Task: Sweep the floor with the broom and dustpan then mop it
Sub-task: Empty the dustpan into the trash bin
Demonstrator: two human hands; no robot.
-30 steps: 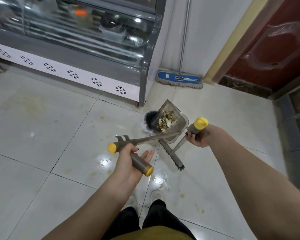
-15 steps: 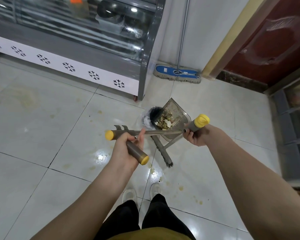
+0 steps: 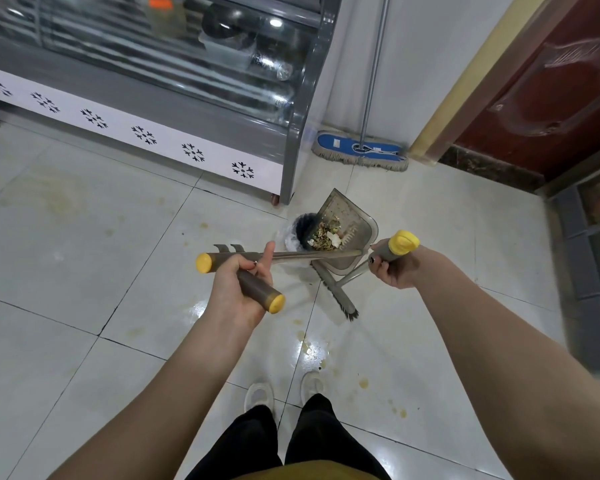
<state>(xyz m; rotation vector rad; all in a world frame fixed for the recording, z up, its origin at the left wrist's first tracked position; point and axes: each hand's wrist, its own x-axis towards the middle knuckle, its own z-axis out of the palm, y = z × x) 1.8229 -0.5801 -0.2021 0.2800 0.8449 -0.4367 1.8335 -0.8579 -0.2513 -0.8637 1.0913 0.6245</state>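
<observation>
pale tiled floor [image 3: 84, 271], glossy, w/ yellowish stains [image 3: 362, 383] near the person's shoes. far left to centre: glass display case [image 3: 153, 98] on a white base.

left grip [image 3: 236, 289]: fingers curled round a short brown handle [image 3: 257, 289] w/ a yellow cap. the forefinger lies straight along a long shaft [image 3: 309, 254] that runs right toward the pan. can't tell how these two pieces join.

just ahead, a small bin [image 3: 300, 226] w/ a dark liner stands by the case's corner. the dustpan [image 3: 354, 220] is raised and tilted over the bin's right rim, w/ the debris [image 3: 324, 233] piled at its low left edge, abt to spill. under the pan a toothed grey strip [image 3: 340, 299] angles down toward the floor, prob the broom end, not sure.

further back, the mop [image 3: 359, 152] rests its blue head flat on the floor, pole up the wall.

right grip [image 3: 392, 268]: closed round a yellow-capped handle [image 3: 395, 245] that slopes down-left under the pan. far right: red door [image 3: 551, 81].

key relation: the pan sits btwn both hands, nearer the right, and slopes down-left into the bin. emptying it looks like more tilt that way. sweeping seems nearly done, mopping not begun; the mop lies ahead, closer to the right hand.
</observation>
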